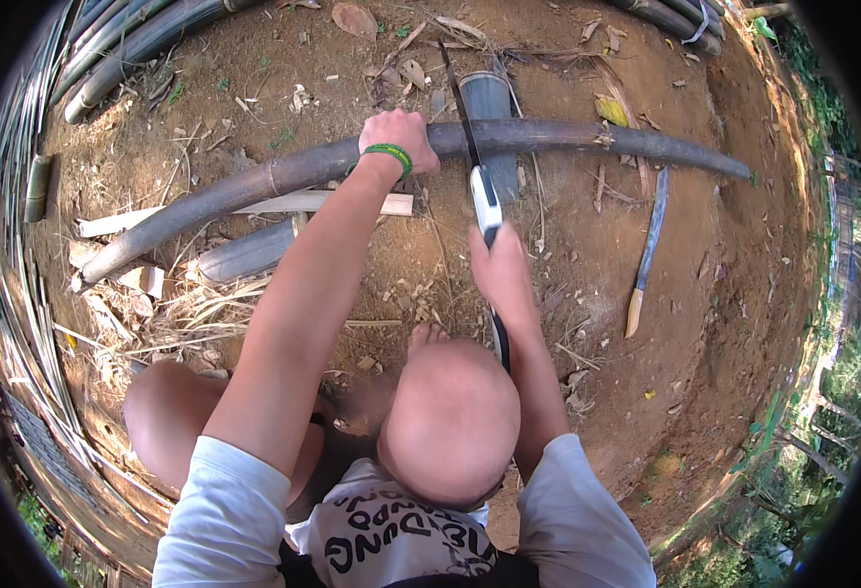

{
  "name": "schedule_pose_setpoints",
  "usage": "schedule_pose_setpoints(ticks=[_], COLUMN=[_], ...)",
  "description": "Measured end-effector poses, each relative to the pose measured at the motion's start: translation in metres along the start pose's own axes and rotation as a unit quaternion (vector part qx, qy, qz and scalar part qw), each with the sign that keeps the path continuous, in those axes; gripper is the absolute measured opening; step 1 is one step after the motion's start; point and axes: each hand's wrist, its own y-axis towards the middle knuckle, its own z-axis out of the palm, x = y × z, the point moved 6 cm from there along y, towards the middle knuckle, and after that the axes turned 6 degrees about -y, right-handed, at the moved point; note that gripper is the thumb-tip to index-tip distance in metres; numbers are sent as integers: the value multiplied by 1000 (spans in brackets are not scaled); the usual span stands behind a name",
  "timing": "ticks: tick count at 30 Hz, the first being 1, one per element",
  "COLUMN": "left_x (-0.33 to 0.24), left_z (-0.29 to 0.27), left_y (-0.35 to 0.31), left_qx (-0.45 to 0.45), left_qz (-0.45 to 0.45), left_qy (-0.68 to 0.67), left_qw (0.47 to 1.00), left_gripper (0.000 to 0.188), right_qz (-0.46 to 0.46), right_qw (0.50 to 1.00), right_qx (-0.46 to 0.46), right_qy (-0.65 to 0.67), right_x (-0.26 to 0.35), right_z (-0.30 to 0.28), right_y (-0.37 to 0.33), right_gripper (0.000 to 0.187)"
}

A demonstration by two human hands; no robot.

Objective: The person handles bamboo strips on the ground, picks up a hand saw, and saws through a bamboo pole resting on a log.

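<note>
Across the log (492, 98), the pole (528, 135) is apparently being sawn near the log's left edge, being clasped by the left hand (397, 139), the saw (485, 196) being gripped by the right hand (502, 265), steady strokes seemingly being called for.

Got a long knife (649, 245) lying on bare dirt (666, 392) to the right, pale wooden handle toward the bottom. Also spotted a yellow leaf (611, 110) and, way up top, a big dry brown leaf (354, 20). Can see dark bamboo poles (137, 49) bundled top left, more tied culms (670, 24) top right, a short greenish bamboo stub (38, 188) far left, plus messy straw-coloured shavings (215, 318) and some greenery (773, 549) bottom right.
</note>
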Motion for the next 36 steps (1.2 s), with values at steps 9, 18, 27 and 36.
schedule_pose_setpoints(ticks=[9,18,27,36], left_x=[-5,-5,2,-3], left_z=[3,-1,1,-3], left_y=[2,1,6,5], left_qx=[26,25,12,25], left_qz=[-8,-6,-11,-1], left_qy=[10,5,1,-7], left_qw=[1000,1000,1000,1000], left_gripper=[59,64,54,60], right_qz=[73,-21,37,-33], right_qw=[997,999,999,999], right_qx=[30,-31,13,-29], right_qy=[-12,-28,10,-19], right_x=[-36,10,-32,9], right_z=[-31,-7,-32,-2], right_y=[-117,5,-119,19], right_gripper=[38,32,37,35])
